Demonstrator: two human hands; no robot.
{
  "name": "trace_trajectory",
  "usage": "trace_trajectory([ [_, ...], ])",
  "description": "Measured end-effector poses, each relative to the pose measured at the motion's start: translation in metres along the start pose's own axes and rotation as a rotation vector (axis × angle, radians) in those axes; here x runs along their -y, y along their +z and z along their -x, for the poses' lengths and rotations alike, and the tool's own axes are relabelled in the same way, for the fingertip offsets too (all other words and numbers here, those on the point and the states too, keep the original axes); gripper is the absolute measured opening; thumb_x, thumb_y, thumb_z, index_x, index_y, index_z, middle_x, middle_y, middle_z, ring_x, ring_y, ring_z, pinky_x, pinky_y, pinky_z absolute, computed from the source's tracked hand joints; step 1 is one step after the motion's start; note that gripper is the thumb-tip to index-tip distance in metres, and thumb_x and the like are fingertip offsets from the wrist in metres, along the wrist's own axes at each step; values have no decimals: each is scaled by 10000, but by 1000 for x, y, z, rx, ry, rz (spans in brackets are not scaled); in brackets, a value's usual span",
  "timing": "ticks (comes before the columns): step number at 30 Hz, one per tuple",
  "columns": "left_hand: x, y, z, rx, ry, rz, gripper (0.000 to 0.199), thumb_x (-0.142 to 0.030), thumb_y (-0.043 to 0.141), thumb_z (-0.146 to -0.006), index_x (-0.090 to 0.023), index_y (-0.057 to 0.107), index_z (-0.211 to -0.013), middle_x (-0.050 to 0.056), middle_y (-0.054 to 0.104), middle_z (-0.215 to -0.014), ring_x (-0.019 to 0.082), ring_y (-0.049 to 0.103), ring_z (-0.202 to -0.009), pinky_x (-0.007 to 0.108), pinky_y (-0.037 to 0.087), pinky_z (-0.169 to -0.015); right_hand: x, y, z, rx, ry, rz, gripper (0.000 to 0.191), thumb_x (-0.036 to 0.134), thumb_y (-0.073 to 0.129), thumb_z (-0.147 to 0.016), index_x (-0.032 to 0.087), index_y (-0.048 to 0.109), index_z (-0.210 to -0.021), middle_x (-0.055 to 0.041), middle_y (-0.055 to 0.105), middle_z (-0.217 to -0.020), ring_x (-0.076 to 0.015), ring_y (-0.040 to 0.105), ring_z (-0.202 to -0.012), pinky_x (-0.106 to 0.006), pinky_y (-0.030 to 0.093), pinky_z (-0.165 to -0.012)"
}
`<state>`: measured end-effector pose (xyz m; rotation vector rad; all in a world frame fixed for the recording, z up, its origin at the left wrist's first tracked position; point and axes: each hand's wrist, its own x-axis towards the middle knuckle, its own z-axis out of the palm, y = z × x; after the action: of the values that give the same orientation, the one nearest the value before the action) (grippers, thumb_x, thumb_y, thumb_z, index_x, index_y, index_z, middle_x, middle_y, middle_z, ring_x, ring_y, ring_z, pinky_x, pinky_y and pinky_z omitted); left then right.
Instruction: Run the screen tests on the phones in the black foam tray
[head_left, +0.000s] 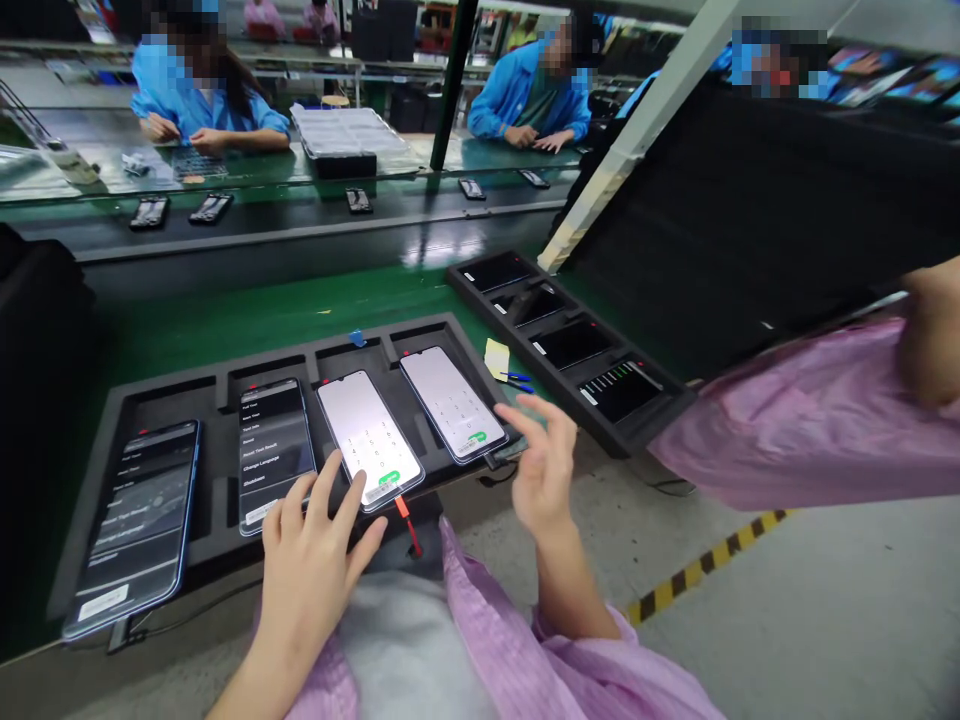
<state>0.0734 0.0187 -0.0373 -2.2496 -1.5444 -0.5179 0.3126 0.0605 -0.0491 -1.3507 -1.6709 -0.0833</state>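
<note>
Four smartphones lie in a black foam tray (pixel 450 325). My left hand (pixel 311 550) is spread, its fingertips over the lower edges of the menu-screen phone (pixel 274 440) and a white keypad-screen phone (pixel 367 430); whether they touch the glass I cannot tell. Beside the lower right corner of another keypad phone (pixel 446 395) is my right hand (pixel 544 465), index finger stretched out, the others loosely bent, holding nothing. A fourth phone (pixel 142 510), with a dim menu, rests at the far left. A red cable (pixel 409 525) runs from the middle keypad phone's bottom edge.
A second foam tray (pixel 559 310) with dark-screened phones stands to the right, near a yellow note (pixel 496 358). Several phones line the belt (pixel 292 225) ahead. Co-workers in blue sit beyond it. At right, a pink sleeve (pixel 810 420) of another person reaches in beside a black panel (pixel 765 220).
</note>
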Motion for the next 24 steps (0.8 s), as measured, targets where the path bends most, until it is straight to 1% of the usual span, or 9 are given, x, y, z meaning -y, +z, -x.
trace_trajectory([
  [4, 1, -1, 0, -9, -30, -21, 350, -316, 537, -817, -186, 611, -1133, 161, 539, -1229, 298, 484, -996, 403, 354, -772, 31, 14, 0, 261, -242, -14, 520, 432, 151, -952, 295, 611, -1151, -85, 492, -1107, -222, 457, -1056, -452, 279, -1004],
  [7, 1, -4, 0, -23, -42, -29, 348, -299, 558, -805, -180, 613, -1128, 170, 534, -1232, 302, 484, -1000, 410, 350, -781, 41, 26, 4, 347, -310, 67, 491, 436, 191, -948, 314, 643, -1097, -82, 497, -1132, -220, 437, -1064, -456, 234, -1029],
  [9, 1, -5, -1, -30, -44, -26, 347, -295, 565, -801, -181, 613, -1126, 169, 534, -1234, 302, 484, -1002, 410, 346, -782, 44, 31, 6, 372, -300, 118, 469, 442, 228, -943, 309, 667, -1037, -81, 499, -1165, -221, 422, -1077, -450, 219, -1032],
  [11, 1, -5, -1, -31, -53, -13, 342, -303, 559, -806, -189, 614, -1124, 162, 539, -1232, 297, 484, -1006, 406, 343, -783, 44, 32, 6, 378, -273, 130, 483, 450, 223, -943, 291, 676, -1003, -86, 499, -1178, -219, 421, -1082, -444, 210, -1034],
  [14, 2, -2, -1, -9, -34, 16, 293, -323, 528, -824, -212, 642, -1070, 128, 572, -1200, 278, 488, -1000, 390, 338, -779, 44, 32, 5, 361, -245, 96, 542, 456, 165, -946, 269, 669, -1020, -99, 501, -1159, -216, 431, -1082, -441, 209, -1035],
  [17, 4, 1, 0, 18, -12, 26, 264, -326, 508, -833, -232, 658, -1029, 95, 595, -1175, 263, 493, -991, 378, 336, -770, 43, 31, 4, 359, -246, 84, 536, 448, 169, -949, 270, 670, -1013, -96, 503, -1151, -215, 434, -1083, -439, 208, -1035],
  [20, 4, 0, 1, 21, -26, -6, 300, -314, 495, -839, -231, 629, -1093, 104, 581, -1200, 259, 496, -986, 381, 338, -770, 42, 31, 4, 371, -251, 100, 493, 429, 213, -951, 276, 681, -968, -82, 519, -1141, -213, 442, -1067, -433, 203, -1034],
  [24, 5, -2, 1, 2, -53, -46, 316, -309, 498, -836, -220, 616, -1115, 122, 567, -1217, 270, 498, -1001, 394, 346, -777, 44, 31, 0, 378, -225, 104, 506, 427, 197, -952, 247, 665, -1027, -94, 537, -1108, -213, 455, -1046, -436, 210, -1036],
])
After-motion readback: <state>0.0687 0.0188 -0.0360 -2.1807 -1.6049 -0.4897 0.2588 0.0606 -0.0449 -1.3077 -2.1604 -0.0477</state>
